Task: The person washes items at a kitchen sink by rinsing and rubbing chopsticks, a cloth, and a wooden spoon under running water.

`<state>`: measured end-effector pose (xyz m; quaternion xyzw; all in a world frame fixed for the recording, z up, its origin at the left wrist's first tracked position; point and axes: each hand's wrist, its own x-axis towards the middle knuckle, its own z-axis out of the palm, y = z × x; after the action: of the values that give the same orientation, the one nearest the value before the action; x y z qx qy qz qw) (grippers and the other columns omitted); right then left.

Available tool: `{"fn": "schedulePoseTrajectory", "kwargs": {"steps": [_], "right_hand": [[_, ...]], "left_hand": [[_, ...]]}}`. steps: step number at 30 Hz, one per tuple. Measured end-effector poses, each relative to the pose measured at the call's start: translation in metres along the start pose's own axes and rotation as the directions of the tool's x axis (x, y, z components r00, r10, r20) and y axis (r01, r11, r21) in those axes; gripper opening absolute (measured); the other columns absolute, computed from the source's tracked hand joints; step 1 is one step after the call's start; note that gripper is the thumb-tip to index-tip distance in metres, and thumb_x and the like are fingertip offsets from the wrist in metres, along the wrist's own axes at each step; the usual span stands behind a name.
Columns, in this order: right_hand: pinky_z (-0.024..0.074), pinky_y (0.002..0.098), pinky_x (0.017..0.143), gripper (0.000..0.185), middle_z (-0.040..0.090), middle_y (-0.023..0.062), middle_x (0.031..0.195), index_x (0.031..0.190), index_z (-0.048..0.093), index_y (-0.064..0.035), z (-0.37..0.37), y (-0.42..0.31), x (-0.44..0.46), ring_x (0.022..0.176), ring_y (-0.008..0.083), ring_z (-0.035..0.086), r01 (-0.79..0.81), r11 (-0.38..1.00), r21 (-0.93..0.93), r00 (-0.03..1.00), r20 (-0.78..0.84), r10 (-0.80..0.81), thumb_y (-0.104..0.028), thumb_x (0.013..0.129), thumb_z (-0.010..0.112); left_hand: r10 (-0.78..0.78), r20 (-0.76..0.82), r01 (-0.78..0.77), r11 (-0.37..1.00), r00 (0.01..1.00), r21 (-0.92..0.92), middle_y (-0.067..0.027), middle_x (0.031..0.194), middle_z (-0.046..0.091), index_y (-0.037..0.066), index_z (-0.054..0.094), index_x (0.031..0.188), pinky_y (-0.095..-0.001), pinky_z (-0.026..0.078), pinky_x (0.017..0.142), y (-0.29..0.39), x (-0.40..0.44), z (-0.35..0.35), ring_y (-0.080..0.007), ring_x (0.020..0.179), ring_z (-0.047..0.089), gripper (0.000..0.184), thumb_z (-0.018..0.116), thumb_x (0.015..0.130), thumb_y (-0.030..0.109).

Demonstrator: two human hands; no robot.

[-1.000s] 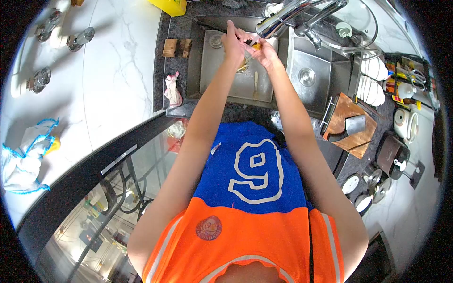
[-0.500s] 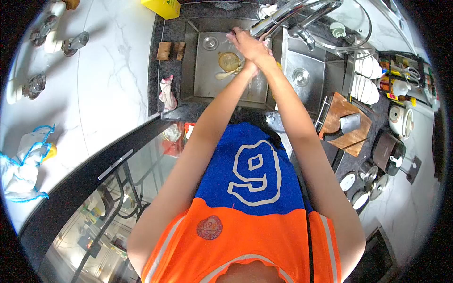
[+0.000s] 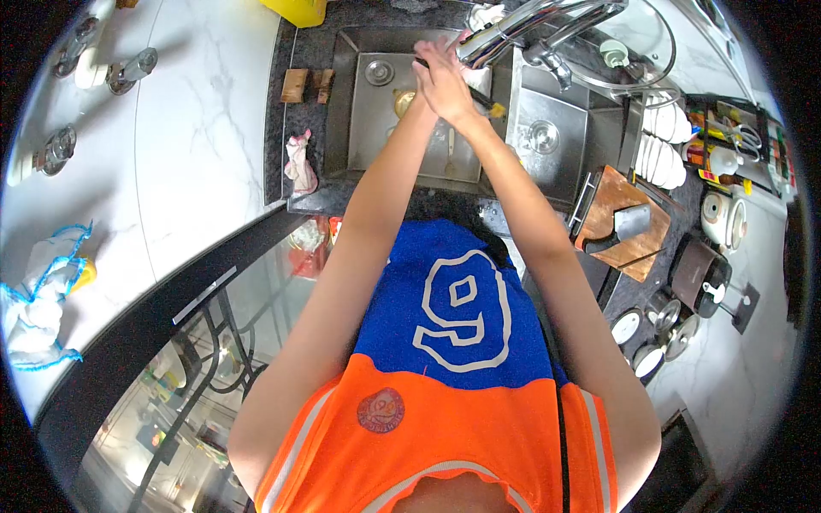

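Note:
Both hands are over the left basin of the steel sink, beside the chrome faucet. My right hand lies over my left hand, fingers stretched out and nothing held. The left hand is partly covered by the right; the fingers that show look stretched out. Below them, a yellowish round dish sits in the basin, half hidden by my left forearm. A spoon lies on the basin floor. Right of the hands are a white item and a dark item with a yellow end.
A second basin is on the right. Farther right are a cutting board with a cleaver, stacked white dishes and several pots. On the left stand wooden blocks and a pinkish cloth.
My crossed hands have shifted slightly up and left, turning from one wrapped over the other's wrist to lying together with fingers stretched. The dish is now more covered; a spoon shows below.

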<state>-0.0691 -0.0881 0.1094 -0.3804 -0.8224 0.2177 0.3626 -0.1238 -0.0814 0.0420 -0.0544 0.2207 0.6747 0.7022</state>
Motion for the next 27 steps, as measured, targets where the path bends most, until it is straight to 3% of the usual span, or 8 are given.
{"fn": "schedulePoseTrajectory", "kwargs": {"steps": [9,11,14,16,18,21,23,27], "right_hand": [[0.0074,0.0439,0.106,0.076,0.024,0.0238,0.136,0.132,0.029,-0.0059,-0.011,0.001,0.018,0.128,0.0362,0.018,-0.652,0.751,-0.108,0.685,0.34,0.644,-0.062,0.082,0.017],[0.0141,0.0459,0.104,0.066,0.024,0.029,0.133,0.126,0.035,0.003,0.0,-0.01,0.007,0.124,0.0391,0.026,-0.352,0.931,-0.098,0.899,0.241,0.366,-0.05,0.088,0.021],[0.0165,0.0475,0.103,0.064,0.024,0.0285,0.134,0.127,0.031,0.0031,0.01,-0.009,-0.005,0.121,0.0409,0.033,-0.174,0.982,-0.073,0.984,0.013,0.176,-0.046,0.088,0.023],[0.0182,0.0382,0.104,0.067,0.035,0.0278,0.128,0.129,0.033,-0.0003,-0.012,0.002,0.01,0.12,0.0337,0.037,-0.419,0.906,-0.067,0.839,0.354,0.414,-0.051,0.089,0.018],[0.0168,0.047,0.103,0.083,0.032,0.0234,0.132,0.13,0.034,-0.0045,-0.011,0.026,0.018,0.123,0.0389,0.029,-0.795,0.586,-0.156,0.513,0.343,0.787,-0.068,0.08,0.016],[0.0187,0.0446,0.104,0.077,0.031,0.0245,0.132,0.129,0.034,-0.0035,-0.012,0.011,0.013,0.124,0.0384,0.027,-0.754,0.643,-0.135,0.563,0.372,0.738,-0.063,0.083,0.018],[0.0166,0.0413,0.105,0.071,0.027,0.026,0.134,0.129,0.034,-0.0034,0.001,0.004,0.003,0.126,0.0398,0.023,-0.237,0.97,-0.058,0.942,0.229,0.244,-0.058,0.086,0.02],[0.0194,0.0419,0.104,0.065,0.028,0.0263,0.133,0.128,0.034,-0.0034,-0.003,0.01,0.013,0.126,0.0388,0.022,-0.521,0.85,0.081,0.842,0.213,0.496,-0.053,0.087,0.023]], "left_hand": [[-0.017,0.002,0.017,0.997,1.0,0.072,-0.0105,0.128,0.042,0.012,0.029,0.132,-0.0533,0.023,0.099,-0.003,-0.035,0.048,-0.0296,0.114,0.042,0.058,0.027,0.089,0.051],[-0.117,0.666,0.665,-0.052,0.737,-0.745,-0.0083,0.127,0.041,0.013,0.032,0.129,-0.0504,0.029,0.091,0.003,-0.002,-0.008,-0.0285,0.108,0.043,0.06,0.026,0.087,0.055],[-0.144,0.419,0.436,0.45,0.897,-0.779,-0.0079,0.123,0.043,0.012,0.039,0.123,-0.0435,0.043,0.083,0.009,-0.016,0.015,-0.0263,0.1,0.048,0.06,0.025,0.086,0.057],[-0.112,0.193,0.163,0.948,0.975,-0.272,-0.009,0.122,0.044,0.012,0.04,0.123,-0.0441,0.042,0.083,-0.001,-0.03,0.033,-0.0267,0.1,0.048,0.059,0.026,0.086,0.055],[-0.091,0.136,0.107,0.988,0.987,-0.114,-0.0102,0.121,0.045,0.012,0.04,0.122,-0.0447,0.042,0.083,-0.008,-0.039,0.044,-0.0271,0.1,0.048,0.057,0.026,0.086,0.054],[-0.034,0.098,0.038,0.999,0.995,-0.033,-0.0119,0.12,0.046,0.012,0.041,0.122,-0.0456,0.041,0.083,-0.005,-0.028,0.032,-0.0278,0.101,0.048,0.056,0.027,0.086,0.052],[0.023,0.103,-0.021,0.999,0.994,-0.024,-0.013,0.119,0.047,0.011,0.042,0.121,-0.0461,0.041,0.083,0.005,-0.017,0.023,-0.0282,0.101,0.049,0.054,0.028,0.087,0.05],[0.149,0.242,-0.203,0.955,0.959,0.215,-0.0152,0.117,0.048,0.011,0.043,0.121,-0.0473,0.04,0.084,0.002,-0.022,0.033,-0.029,0.102,0.049,0.052,0.029,0.087,0.047]]}}
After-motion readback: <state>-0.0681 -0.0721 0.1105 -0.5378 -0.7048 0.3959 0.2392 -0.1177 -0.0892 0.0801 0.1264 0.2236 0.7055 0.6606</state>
